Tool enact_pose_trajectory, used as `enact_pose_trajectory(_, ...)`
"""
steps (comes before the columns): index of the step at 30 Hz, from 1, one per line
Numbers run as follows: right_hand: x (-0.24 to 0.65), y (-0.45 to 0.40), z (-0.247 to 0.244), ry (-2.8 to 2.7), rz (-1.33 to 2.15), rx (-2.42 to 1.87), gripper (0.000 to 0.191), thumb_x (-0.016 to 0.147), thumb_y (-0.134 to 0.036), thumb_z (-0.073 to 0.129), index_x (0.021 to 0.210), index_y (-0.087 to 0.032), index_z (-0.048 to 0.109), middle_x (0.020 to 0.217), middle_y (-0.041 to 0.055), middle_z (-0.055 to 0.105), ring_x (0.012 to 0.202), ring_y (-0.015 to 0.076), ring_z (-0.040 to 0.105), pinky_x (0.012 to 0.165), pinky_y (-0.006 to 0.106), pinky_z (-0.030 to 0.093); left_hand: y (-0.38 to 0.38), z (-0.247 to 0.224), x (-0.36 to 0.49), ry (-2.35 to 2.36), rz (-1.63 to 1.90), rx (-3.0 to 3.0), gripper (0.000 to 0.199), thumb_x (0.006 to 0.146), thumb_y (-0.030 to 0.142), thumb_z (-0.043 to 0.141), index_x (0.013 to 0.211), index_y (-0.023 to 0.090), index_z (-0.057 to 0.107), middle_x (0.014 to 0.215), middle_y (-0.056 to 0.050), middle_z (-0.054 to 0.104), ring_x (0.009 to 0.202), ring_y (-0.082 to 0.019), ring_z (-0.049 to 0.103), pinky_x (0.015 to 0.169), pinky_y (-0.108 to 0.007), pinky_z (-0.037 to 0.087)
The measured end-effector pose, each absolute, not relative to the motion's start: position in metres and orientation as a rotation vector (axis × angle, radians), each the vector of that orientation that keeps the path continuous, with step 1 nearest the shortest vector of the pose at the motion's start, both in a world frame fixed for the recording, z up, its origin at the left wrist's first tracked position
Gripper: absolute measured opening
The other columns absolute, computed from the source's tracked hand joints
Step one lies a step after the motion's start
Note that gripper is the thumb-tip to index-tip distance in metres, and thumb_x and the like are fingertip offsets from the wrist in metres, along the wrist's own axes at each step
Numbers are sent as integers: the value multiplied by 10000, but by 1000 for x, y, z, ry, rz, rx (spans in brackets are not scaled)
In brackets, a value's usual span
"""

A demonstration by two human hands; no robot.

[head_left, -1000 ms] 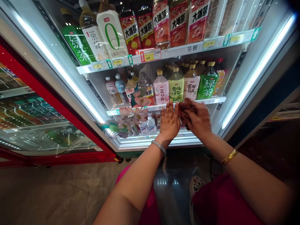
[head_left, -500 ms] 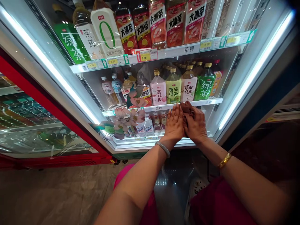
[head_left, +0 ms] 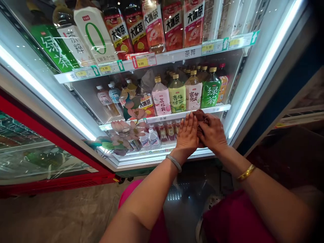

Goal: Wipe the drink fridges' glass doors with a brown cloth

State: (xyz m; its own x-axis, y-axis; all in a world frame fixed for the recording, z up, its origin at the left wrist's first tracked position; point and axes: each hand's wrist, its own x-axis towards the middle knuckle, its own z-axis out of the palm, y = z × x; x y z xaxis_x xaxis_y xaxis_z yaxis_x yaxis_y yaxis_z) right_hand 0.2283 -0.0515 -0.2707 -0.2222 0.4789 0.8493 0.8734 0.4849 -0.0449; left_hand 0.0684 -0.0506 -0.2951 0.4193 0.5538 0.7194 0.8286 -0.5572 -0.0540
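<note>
My left hand (head_left: 187,133) lies flat with fingers stretched upward against the glass door of a drinks cooler. Close beside it, my right hand (head_left: 214,133) is closed around a crumpled brown cloth (head_left: 201,116) and presses it to the same glass. Part of the cloth is hidden under the right fingers. To the left of both hands, a pink flower sticker (head_left: 131,130) with teal and green leaves decorates the door. A pale bangle (head_left: 174,162) circles my left wrist and a gold bracelet (head_left: 246,172) my right.
Behind the glass, shelves hold several bottled teas, among them a green bottle (head_left: 212,89) and a pink-labelled bottle (head_left: 161,98). Bright light strips (head_left: 268,67) run down both sides. A red-framed cooler (head_left: 83,182) stands at left on the tiled floor (head_left: 63,216).
The cooler, its bottles and the flower sticker have shifted left in the picture. Both hands keep nearly the same place and pose, now slightly farther right of the sticker.
</note>
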Motion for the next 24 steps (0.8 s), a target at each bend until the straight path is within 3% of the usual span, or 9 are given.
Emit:
enact_pose_trajectory(7,271,-42,-257,-1452,-500,-1377,410,771,-333,707,1162,-207,708,1352,182,487,1243,385,478,1031,563,469,-52,-290,75,-1192,-901,-2345,870,936,183,486,1691,118,60,1775,-114,112,1640,-241,-38,1360,-516,71)
enact_pose_trajectory(14,249,-54,-272,-1873,-451,-1267,327,915,-390,595,1194,-270,718,1382,115,566,1257,307,511,1080,480,470,-53,-287,78,-1258,-895,-2377,888,926,174,487,1687,104,35,1770,-131,111,1637,-251,-18,1362,-514,69)
enact_pose_trajectory(16,270,-48,-268,-1768,-461,-1321,308,894,-404,617,1130,-238,725,1371,134,548,1255,330,501,1075,510,461,-53,-285,80,-1265,-895,-2373,882,927,177,498,1690,119,58,1773,-118,102,1636,-248,-33,1361,-513,63)
enact_pose_trajectory(20,285,-42,-267,-1431,-448,-1482,452,819,-467,709,1151,-162,688,1362,219,471,1242,400,464,1012,572,471,-52,-285,81,-1248,-897,-2362,897,926,178,509,1695,148,48,1772,-108,112,1637,-258,-29,1355,-545,66)
enact_pose_trajectory(24,254,-50,-276,-1749,-468,-1351,352,893,-417,635,1169,-210,703,1370,170,519,1198,326,506,1017,493,485,-50,-288,82,-1167,-894,-2383,892,939,181,491,1696,146,20,1767,-124,144,1643,-264,45,1355,-541,65)
